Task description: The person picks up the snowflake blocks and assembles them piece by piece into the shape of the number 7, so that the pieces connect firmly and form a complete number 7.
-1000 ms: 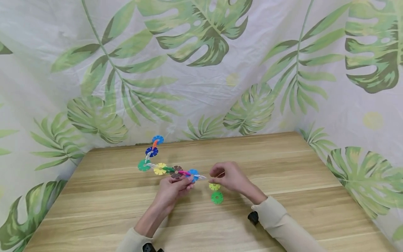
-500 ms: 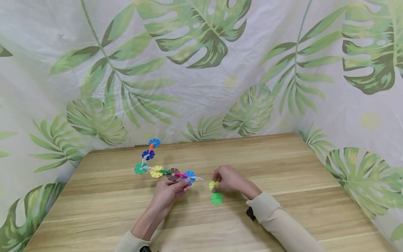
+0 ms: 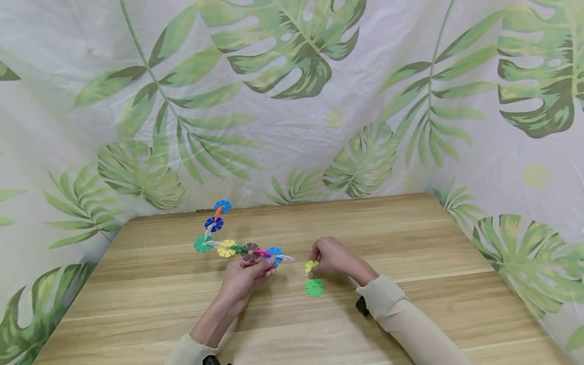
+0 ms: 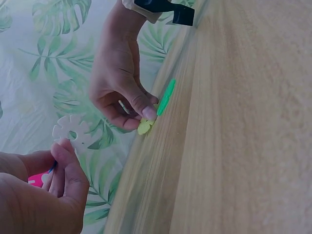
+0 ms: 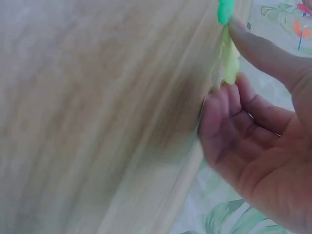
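My left hand pinches the light blue snowflake disc near the right end of a chain of interlocking discs. A white disc juts from that end, past the fingertips in the left wrist view. Leftward the chain runs through a brown disc, a yellow one and a teal one, then bends back to a dark blue disc. My right hand holds a loose yellow-green disc between thumb and fingers, low over the table. Right beside it lies a green disc.
The wooden table reaches back to a leaf-printed cloth hanging behind and at the sides. Black wrist devices sit at both sleeves.
My right hand has come down onto the yellow-green disc and its fingers have closed on it. My left hand and the chain have shifted slightly left in the head view.
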`<state>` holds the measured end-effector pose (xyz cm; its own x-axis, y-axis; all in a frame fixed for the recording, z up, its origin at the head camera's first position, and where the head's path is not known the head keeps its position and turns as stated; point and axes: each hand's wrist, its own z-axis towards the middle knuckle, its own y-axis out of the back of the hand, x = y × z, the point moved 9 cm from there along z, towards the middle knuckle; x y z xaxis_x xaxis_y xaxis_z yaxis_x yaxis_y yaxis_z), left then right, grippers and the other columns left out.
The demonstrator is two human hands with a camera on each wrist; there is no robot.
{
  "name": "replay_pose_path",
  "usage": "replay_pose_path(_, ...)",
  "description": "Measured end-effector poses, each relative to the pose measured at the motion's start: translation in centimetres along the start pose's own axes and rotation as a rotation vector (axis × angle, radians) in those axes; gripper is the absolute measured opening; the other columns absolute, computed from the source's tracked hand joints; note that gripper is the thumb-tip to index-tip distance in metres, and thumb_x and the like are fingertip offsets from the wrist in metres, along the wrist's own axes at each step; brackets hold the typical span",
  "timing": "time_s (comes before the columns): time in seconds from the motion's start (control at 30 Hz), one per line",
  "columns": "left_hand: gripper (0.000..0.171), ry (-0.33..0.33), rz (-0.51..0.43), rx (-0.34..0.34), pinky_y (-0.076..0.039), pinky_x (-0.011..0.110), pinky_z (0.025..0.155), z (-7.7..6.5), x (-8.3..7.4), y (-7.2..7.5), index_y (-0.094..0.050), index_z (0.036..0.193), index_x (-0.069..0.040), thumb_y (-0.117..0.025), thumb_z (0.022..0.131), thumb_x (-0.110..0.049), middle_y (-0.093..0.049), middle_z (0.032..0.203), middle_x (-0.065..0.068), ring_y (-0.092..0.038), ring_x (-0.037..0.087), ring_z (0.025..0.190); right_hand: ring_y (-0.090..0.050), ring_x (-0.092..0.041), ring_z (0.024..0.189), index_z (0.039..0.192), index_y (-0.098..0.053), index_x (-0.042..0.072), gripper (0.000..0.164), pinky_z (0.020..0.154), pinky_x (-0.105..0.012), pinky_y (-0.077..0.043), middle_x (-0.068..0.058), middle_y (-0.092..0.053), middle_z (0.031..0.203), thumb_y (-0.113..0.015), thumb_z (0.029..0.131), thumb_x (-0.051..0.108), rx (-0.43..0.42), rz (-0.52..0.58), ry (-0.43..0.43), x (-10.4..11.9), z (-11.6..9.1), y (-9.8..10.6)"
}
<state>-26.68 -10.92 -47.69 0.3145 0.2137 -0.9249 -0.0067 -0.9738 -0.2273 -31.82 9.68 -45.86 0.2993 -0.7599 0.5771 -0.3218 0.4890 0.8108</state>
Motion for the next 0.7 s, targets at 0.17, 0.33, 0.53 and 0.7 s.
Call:
replay_pose_path(0.17, 0.016, 0.001, 0.003, -0.004, -0.066, 0.025, 0.084, 0.0, 0.0, 0.1, -0.072, 0.105, 0.003, -0.076, 0.097, -0.010, -0.080, 0.091, 0.005, -0.075, 0.010, 0.081, -0.057, -0.010, 0.068, 0.079, -0.071, 0.008, 0.025, 0.060, -0.020, -0.050, 0.000, -0.066, 0.074, -0.095, 0.075, 0.008, -0.046, 0.064, 0.022, 0.5, -0.2, 0.6)
replay_pose_path(0.33, 0.017, 0.007, -0.002, -0.010, -0.066, 0.025, 0.084, 0.0, 0.1, 0.1, -0.072, 0.107, 0.003, -0.076, 0.096, -0.009, -0.080, 0.092, 0.005, -0.074, 0.010, 0.081, -0.068, -0.011, 0.064, 0.080, -0.072, 0.002, 0.016, 0.060, -0.025, -0.063, -0.005, -0.072, 0.074, -0.087, 0.081, -0.002, -0.084, 0.279, 0.022, 0.6, -1.1, 1.5)
replay_pose_path(0.53, 0.016, 0.005, -0.003, -0.014, -0.066, 0.024, 0.082, 0.2, 0.2, 0.1, -0.072, 0.106, 0.003, -0.076, 0.096, -0.009, -0.081, 0.092, 0.005, -0.075, 0.010, 0.081, -0.078, -0.024, 0.072, 0.099, -0.071, -0.010, 0.014, 0.074, -0.047, -0.069, -0.020, -0.077, 0.086, -0.078, 0.087, -0.008, -0.087, 0.620, -0.004, 0.0, -2.3, 1.7)
replay_pose_path(0.7, 0.015, 0.003, 0.001, -0.017, -0.066, 0.024, 0.082, 0.3, 0.2, 0.1, -0.072, 0.107, 0.002, -0.076, 0.097, -0.009, -0.080, 0.092, 0.004, -0.074, 0.009, 0.081, -0.080, -0.025, 0.082, 0.118, -0.069, -0.015, 0.029, 0.085, -0.051, -0.067, -0.027, -0.079, 0.100, -0.075, 0.091, -0.007, -0.098, 0.811, -0.028, -0.6, -3.2, 1.3)
